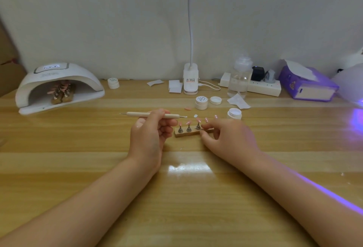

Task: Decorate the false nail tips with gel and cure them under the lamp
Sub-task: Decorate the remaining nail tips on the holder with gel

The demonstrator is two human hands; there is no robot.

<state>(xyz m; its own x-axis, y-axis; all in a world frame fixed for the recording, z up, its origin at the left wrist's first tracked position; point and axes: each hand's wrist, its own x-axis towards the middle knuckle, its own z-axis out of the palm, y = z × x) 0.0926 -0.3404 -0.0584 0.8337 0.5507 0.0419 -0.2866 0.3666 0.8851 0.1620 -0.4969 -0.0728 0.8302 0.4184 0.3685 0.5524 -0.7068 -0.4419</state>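
Note:
A small wooden holder at the table's middle carries metal stands with pink false nail tips on top. My left hand sits just left of it and grips a wooden dotting tool held level, its metal tip pointing right. My right hand pinches the holder's right end, covering the stands there. A white curing lamp at the far left holds another wooden holder with pink tips inside. An open gel jar stands behind my right hand.
A closed white jar and a loose lid sit behind the holder, a loose pink tip nearby. Further back stand a desk lamp base, a clear pump bottle, a power strip, a purple tissue box and another jar.

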